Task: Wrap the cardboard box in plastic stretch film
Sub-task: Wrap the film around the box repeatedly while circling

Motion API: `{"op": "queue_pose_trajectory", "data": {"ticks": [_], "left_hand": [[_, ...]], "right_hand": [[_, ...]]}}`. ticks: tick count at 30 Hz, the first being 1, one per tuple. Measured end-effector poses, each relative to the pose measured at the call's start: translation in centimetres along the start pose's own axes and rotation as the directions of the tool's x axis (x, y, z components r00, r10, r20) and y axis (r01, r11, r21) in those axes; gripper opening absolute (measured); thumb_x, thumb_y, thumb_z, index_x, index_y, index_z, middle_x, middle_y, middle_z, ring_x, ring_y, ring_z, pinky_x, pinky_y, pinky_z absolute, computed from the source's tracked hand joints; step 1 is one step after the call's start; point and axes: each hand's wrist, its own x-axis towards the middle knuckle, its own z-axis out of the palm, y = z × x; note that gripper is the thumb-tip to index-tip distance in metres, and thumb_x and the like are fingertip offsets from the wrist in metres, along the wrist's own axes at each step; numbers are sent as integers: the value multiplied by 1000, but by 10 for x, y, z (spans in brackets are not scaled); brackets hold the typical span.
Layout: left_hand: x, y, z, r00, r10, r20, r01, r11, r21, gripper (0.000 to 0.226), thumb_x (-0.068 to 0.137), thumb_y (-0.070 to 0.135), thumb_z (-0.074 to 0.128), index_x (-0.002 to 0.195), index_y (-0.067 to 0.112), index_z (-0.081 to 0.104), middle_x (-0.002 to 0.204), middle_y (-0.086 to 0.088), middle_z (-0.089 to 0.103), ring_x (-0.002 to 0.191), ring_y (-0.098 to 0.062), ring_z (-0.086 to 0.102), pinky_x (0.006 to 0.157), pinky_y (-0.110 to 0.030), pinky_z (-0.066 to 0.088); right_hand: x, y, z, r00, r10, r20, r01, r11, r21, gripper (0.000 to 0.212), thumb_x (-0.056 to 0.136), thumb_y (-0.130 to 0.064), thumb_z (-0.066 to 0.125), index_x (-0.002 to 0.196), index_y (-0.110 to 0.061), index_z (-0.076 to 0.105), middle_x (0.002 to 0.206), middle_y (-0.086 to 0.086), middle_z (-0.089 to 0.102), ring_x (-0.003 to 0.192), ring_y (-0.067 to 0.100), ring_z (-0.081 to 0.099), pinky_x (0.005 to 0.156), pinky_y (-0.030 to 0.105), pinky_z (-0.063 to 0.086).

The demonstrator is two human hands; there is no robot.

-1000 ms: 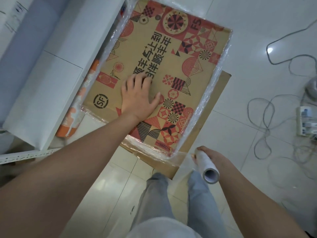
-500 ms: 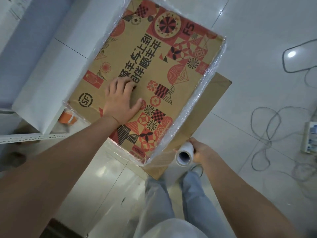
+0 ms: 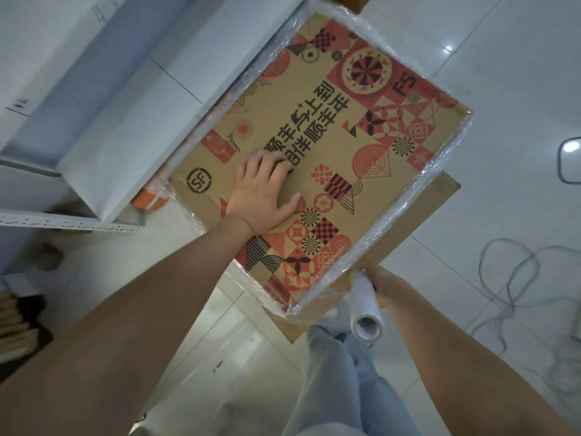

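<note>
Brown cardboard box [image 3: 314, 158] with red-black print stands on tiled floor [image 3: 503, 73], tight beside white shelf unit [image 3: 103, 127]. Clear stretch film [image 3: 405, 209] covers box sides. Left hand [image 3: 262, 191] lies flat on box top, fingers straight, slightly spread. Right hand [image 3: 385, 286] at box's near corner, fingers curled round film roll [image 3: 363, 309]. Flat cardboard sheet [image 3: 418, 215] under box. Cables [image 3: 515, 278] on floor, right.

One cardboard box [image 3: 317, 158], one film roll [image 3: 363, 313], two hands.
</note>
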Motion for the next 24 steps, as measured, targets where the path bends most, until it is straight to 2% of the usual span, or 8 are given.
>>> {"op": "queue_pose_trajectory", "data": {"ticks": [2, 4, 7, 10, 12, 14, 18, 24], "left_hand": [[0, -2, 0, 1000, 2, -7, -2, 1000, -9, 50, 86, 49, 44, 113, 9, 54, 119, -14, 53, 115, -33, 41, 98, -52, 36], [0, -2, 0, 1000, 5, -16, -6, 1000, -15, 50, 85, 49, 44, 113, 9, 54, 119, -14, 54, 115, -32, 40, 98, -51, 36], [0, -2, 0, 999, 17, -27, -17, 1000, -24, 50, 84, 48, 45, 113, 8, 55, 118, -14, 55, 115, -31, 40, 97, -51, 36], [1, -3, 1, 999, 29, -44, -30, 999, -33, 50, 84, 48, 45, 113, 8, 54, 117, -14, 55, 114, -30, 39, 98, -52, 35], [1, -3, 0, 998, 29, -51, -31, 999, -39, 50, 83, 48, 45, 112, 8, 55, 117, -14, 55, 114, -30, 38, 98, -52, 36], [1, -3, 0, 998, 26, -49, -28, 999, -38, 51, 83, 48, 45, 112, 7, 55, 117, -13, 55, 114, -29, 37, 97, -52, 36], [2, -2, -1, 999, 21, -25, -23, 999, -45, 52, 83, 48, 44, 112, 7, 56, 117, -14, 55, 115, -29, 36, 99, -54, 36], [2, 0, -2, 1000, 11, 6, -11, 999, -32, 48, 84, 46, 45, 113, 9, 53, 118, -13, 54, 116, -32, 40, 101, -54, 34]], "right_hand": [[-6, 0, 3, 1000, 23, 6, -23, 999, -42, 31, 99, -25, 40, 80, -1, 47, 55, 14, 56, 50, 22, 59, 46, 26, 48], [-4, 0, 0, 999, 35, -10, -35, 994, -104, 24, 96, -21, 48, 89, 1, 51, 73, 16, 56, 65, 26, 57, 60, 35, 49], [-10, -1, -10, 990, 120, -71, -131, 975, -177, 23, 91, -22, 53, 104, -4, 51, 86, 15, 58, 78, 26, 58, 79, 35, 48], [-12, -4, -15, 985, 142, -100, -145, 989, -23, 16, 93, -18, 48, 91, -3, 52, 90, 14, 57, 98, 28, 55, 91, 31, 41], [-14, -6, -12, 986, 119, -114, -120, 993, -4, 18, 93, -21, 49, 92, -4, 54, 91, 11, 59, 102, 27, 54, 89, 32, 41], [-15, -9, -9, 985, 116, -126, -123, 991, -53, 24, 92, -27, 57, 92, -3, 56, 87, 11, 61, 90, 26, 59, 86, 32, 44], [-18, -20, -14, 987, 100, -127, -135, 942, -307, 23, 93, -24, 58, 87, -2, 54, 80, 12, 60, 70, 20, 58, 64, 30, 50], [-18, -31, -36, 992, 76, -96, -92, 980, -177, 16, 91, -14, 45, 90, 1, 49, 90, 17, 53, 85, 27, 55, 74, 35, 49]]}}
